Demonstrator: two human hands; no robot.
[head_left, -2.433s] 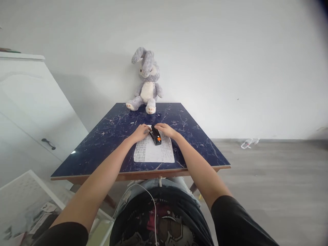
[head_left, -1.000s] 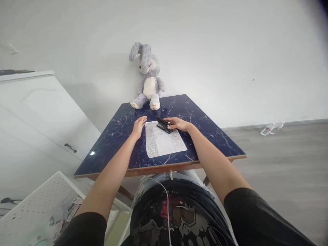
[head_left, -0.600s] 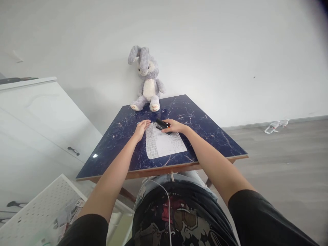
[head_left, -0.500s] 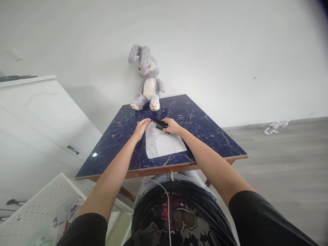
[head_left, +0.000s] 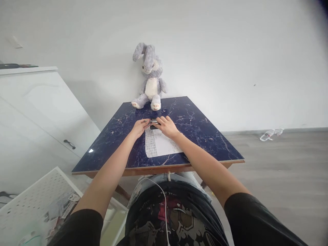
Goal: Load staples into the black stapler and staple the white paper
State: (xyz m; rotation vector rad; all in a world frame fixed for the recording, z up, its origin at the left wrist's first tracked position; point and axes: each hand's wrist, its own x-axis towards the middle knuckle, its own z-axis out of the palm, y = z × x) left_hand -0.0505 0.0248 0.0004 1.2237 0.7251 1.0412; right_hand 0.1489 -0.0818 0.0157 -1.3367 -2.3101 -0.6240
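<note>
A small black stapler (head_left: 153, 127) with a silvery metal part lies between my hands over the top edge of a printed paper sheet (head_left: 161, 145). My left hand (head_left: 139, 128) pinches at the stapler's left end, fingers pointing right. From the other side, my right hand (head_left: 167, 127) is closed over the stapler, thumb and fingers reaching toward the left fingertips. Much of the stapler is hidden under the right fingers, and its fine parts are too small to make out. My right forearm covers the sheet's right side.
A grey plush rabbit (head_left: 151, 87) sits at the back of the blue marbled table (head_left: 205, 136) against the wall. A white cabinet (head_left: 43, 109) and a white perforated bin (head_left: 38, 194) stand at left. Clear plastic items (head_left: 271, 134) lie on the floor at right.
My right hand has shifted left along the stapler and its fingers now meet my left fingertips. The stapler has turned more level, its metal part now between both hands. The view has shifted slightly.
</note>
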